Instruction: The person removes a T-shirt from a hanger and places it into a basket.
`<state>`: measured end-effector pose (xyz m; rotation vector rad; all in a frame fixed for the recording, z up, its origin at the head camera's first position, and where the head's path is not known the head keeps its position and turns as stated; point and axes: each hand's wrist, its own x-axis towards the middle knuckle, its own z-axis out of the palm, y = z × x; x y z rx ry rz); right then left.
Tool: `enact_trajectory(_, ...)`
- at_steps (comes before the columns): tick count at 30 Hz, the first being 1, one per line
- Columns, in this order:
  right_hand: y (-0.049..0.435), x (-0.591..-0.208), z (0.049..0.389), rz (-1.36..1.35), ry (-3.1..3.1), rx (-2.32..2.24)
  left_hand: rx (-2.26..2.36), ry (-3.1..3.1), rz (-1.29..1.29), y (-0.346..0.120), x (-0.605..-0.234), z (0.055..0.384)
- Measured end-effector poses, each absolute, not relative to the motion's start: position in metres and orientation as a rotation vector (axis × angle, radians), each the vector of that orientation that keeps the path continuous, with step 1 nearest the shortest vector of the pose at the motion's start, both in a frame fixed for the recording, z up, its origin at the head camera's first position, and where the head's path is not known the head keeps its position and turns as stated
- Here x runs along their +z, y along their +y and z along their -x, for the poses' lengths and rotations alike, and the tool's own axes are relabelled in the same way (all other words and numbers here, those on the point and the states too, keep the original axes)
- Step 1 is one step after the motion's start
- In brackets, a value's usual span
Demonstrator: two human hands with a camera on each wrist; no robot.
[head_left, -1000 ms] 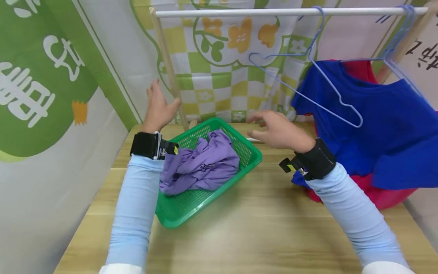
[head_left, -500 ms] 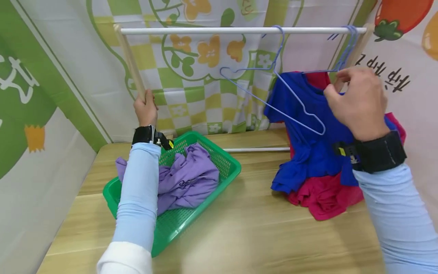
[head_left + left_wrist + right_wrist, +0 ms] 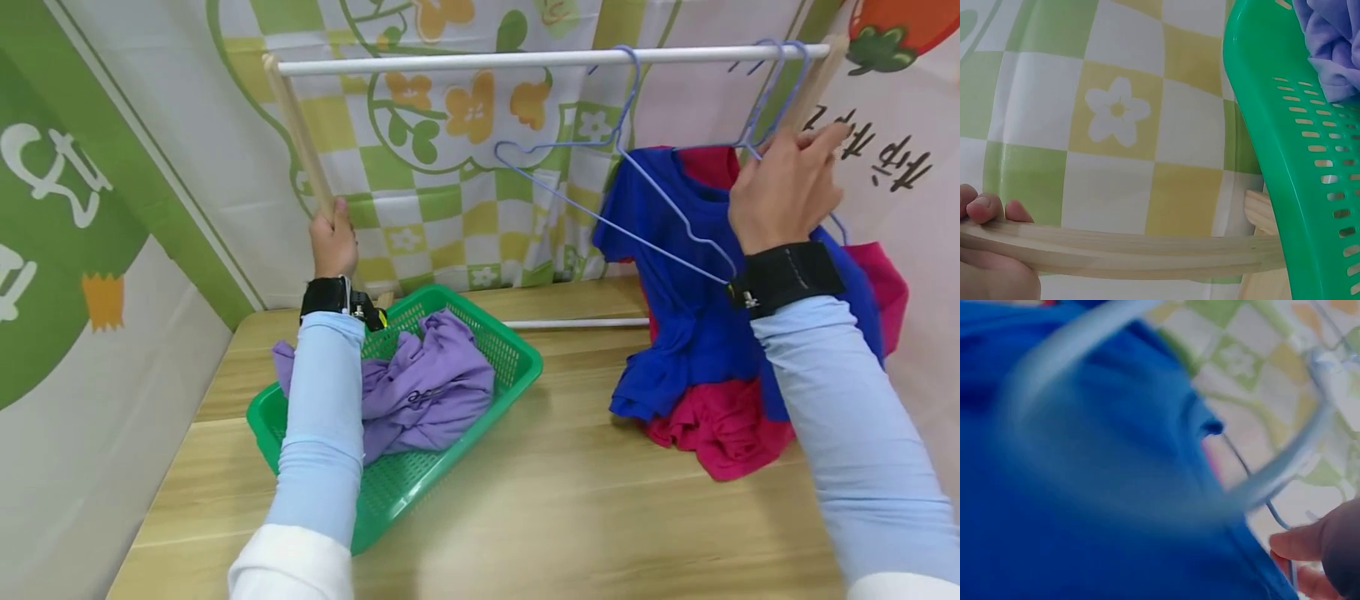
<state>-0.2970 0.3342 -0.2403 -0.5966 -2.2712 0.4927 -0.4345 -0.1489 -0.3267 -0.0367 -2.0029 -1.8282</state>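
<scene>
My left hand (image 3: 334, 240) grips the left wooden post (image 3: 303, 142) of a clothes rack; the left wrist view shows its fingers curled round the post (image 3: 1147, 253). Over at the right end, my right hand (image 3: 783, 187) is at the neck of a light-blue clothes hanger (image 3: 750, 137) that bears a blue T-shirt (image 3: 705, 292). In the right wrist view the thumb and fingers (image 3: 1307, 544) pinch the hanger wire. A red garment (image 3: 738, 429) hangs behind the blue shirt. Closer to the middle, a bare hanger (image 3: 600, 218) hangs from the white rod (image 3: 465, 62), its lower end by my right wrist.
A green plastic basket (image 3: 517, 367) stands on the wooden table (image 3: 570, 508) at left, partly under my left forearm. Inside lies a crumpled purple garment (image 3: 431, 392). A lower white bar (image 3: 577, 323) runs behind. Patterned cloth (image 3: 442, 225) covers the back wall.
My left hand has come to the left post and taken hold of it. My right hand has moved right, from above the basket to the hanger with the blue T-shirt.
</scene>
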Motion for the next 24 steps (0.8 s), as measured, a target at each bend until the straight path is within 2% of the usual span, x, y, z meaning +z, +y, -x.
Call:
enact_trajectory(7, 0.324, -0.212, 0.290, 0.558, -2.244, 0.465, -1.803, -2.054, 0.020, -0.159, -0.345, 0.462)
enact_trajectory(13, 0.334, -0.218, 0.260, 0.510, -2.267, 0.448, -1.790, -2.046, 0.038, -0.159, -0.338, 0.452)
enact_trajectory(18, 0.349, -0.266, 0.222, 0.500, -2.320, 0.477, -1.830, -2.016, 0.059, -0.154, -0.323, 0.432)
enact_trajectory(24, 0.359, -0.367, 0.163, 0.503, -2.372, 0.507, -1.865, -2.003, 0.055, -0.151, -0.319, 0.427)
